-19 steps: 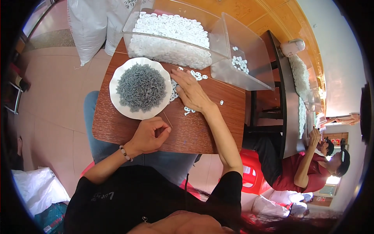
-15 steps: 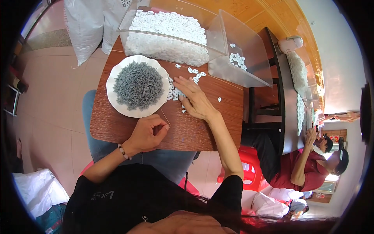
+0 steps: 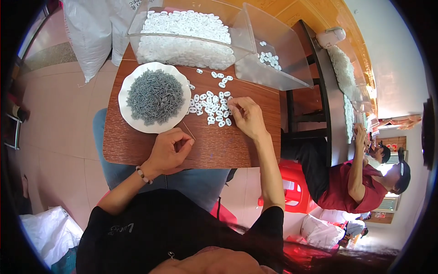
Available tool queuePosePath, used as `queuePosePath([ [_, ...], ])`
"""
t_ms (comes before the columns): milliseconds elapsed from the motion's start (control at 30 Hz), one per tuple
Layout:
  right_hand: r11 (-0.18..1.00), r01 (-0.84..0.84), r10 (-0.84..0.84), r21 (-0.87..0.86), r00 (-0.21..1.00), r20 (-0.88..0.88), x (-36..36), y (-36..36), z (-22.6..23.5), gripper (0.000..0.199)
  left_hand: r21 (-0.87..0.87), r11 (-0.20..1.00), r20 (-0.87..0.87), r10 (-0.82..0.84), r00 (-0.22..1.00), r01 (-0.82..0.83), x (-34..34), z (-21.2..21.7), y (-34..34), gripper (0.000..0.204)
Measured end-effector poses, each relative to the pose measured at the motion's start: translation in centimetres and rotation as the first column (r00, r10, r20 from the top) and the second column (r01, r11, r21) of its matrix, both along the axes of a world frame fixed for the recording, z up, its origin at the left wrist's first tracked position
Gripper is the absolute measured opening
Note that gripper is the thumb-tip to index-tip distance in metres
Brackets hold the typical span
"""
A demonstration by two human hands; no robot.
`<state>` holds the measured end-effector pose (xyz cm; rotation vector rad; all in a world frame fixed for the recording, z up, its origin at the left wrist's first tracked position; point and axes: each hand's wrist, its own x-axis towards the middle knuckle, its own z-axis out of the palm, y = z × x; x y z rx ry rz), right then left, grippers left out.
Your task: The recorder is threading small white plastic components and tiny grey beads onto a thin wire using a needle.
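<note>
My left hand (image 3: 169,150) is closed at the near side of the table, thumb and forefinger brought together on a thin, brownish needle-like rod (image 3: 189,130) that slants up toward the bowl. A white wavy-rimmed bowl (image 3: 126,118) beyond it holds a heap of small grey rod-shaped pieces (image 3: 155,97). Small white oval pieces with two dark holes (image 3: 210,104) lie spread to the right of the bowl. My right hand (image 3: 247,118) has its fingers drawn together at the right edge of these pieces; what sits between the fingertips is hidden.
A clear bin (image 3: 187,42) full of white pieces stands at the table's far edge, beside a second bin (image 3: 273,75) with a few inside. Further right, a person in a red shirt (image 3: 351,189) sits at a dark table (image 3: 336,137). White sacks (image 3: 89,41) stand far left.
My right hand has lifted from flat over the white pieces and shifted right, its fingers now drawn together. More of the spread pieces show. My left hand keeps its grip on the rod.
</note>
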<state>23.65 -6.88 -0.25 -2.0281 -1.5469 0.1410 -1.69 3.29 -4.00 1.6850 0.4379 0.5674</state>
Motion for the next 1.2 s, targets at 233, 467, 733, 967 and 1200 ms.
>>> queuePosePath([
  [233,0.996,-0.081,0.083,-0.029,0.994,0.077,-0.7,1.5,0.3,0.016,0.023,0.999,-0.004,-0.028,1.0,0.028,0.2,-0.2,0.1,0.007],
  [467,0.992,-0.079,0.094,-0.1,0.983,0.156,-2.1,2.6,-0.7,0.018,0.17,0.985,0.05,-0.003,0.999,-0.006,0.4,-0.2,-0.2,0.008],
  [733,0.987,0.025,0.015,-0.159,0.969,0.245,-3.1,3.7,-0.3,0.012,0.139,0.99,-0.007,-0.018,1.0,0.019,0.4,-0.2,-0.2,0.009],
  [967,0.991,0.077,-0.084,0.112,0.994,0.065,-3.1,3.6,-0.7,0.007,0.133,0.991,-0.014,0.006,1.0,-0.004,0.6,-0.1,-0.6,0.011],
  [1200,0.953,0.157,-0.134,0.259,0.985,-0.105,-3.8,0.9,0.7,0.013,0.189,0.981,0.008,0.03,1.0,-0.031,0.2,-0.7,-0.4,0.012],
])
